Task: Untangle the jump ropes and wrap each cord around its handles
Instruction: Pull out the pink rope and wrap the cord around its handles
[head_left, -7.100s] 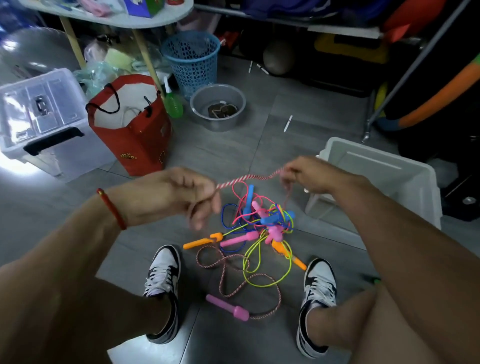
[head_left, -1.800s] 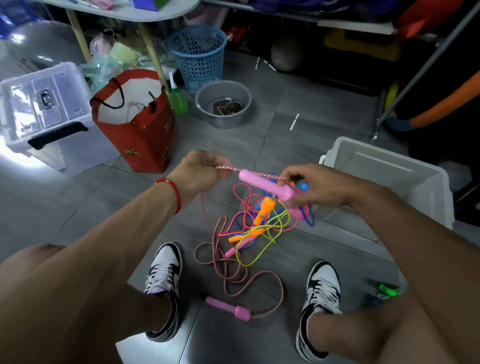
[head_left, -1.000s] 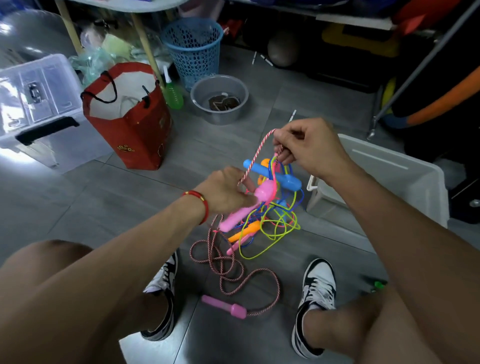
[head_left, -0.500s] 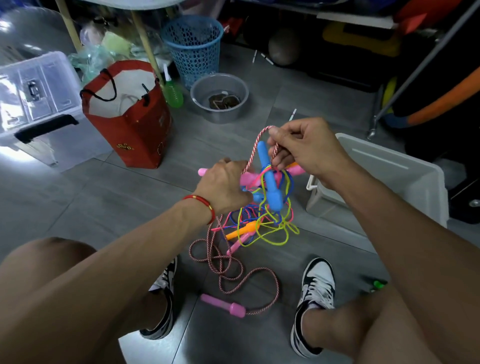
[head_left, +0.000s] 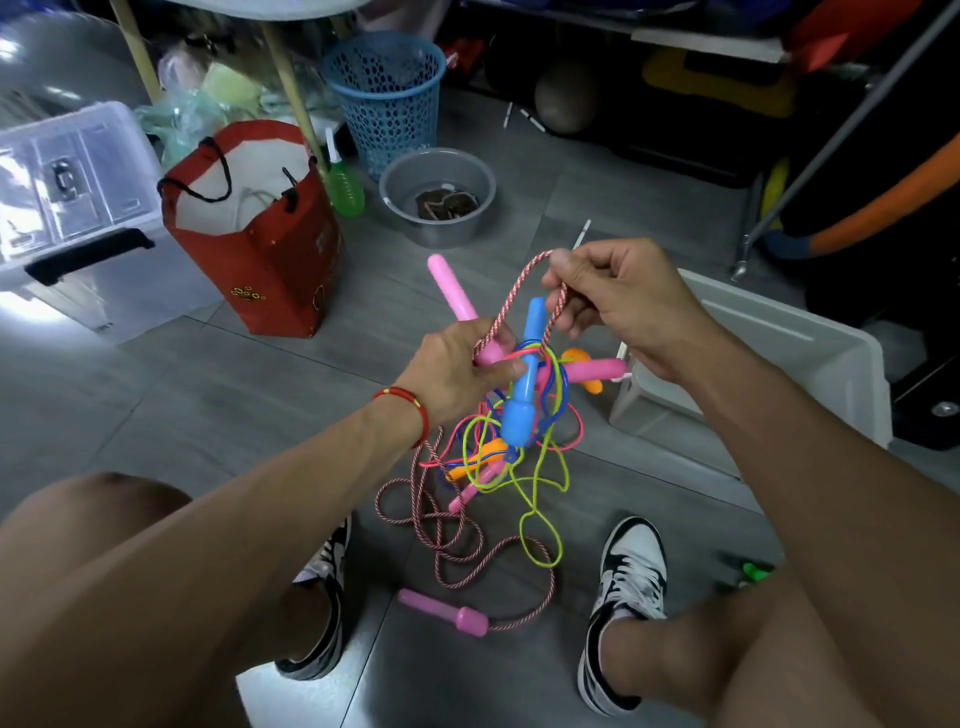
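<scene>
Since half a second ago, pink handle (head_left: 451, 291) has swung upright from left hand (head_left: 452, 371), which grips it. Right hand (head_left: 618, 306) pinches braided cord (head_left: 511, 304). Tangle (head_left: 511, 441) hangs between, blue handle (head_left: 522, 395) foremost. Red bag (head_left: 270, 249) far left; white bin (head_left: 789, 358) right.

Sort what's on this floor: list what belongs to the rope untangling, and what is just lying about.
Job:
- braided cord, pinched by right hand
- pink handle, gripped by left hand
- blue handle
- rope tangle
- floor pink handle

Lying about:
- red bag
- blue basket
- grey basin
- green bottle
- white bin
- clear box
</scene>
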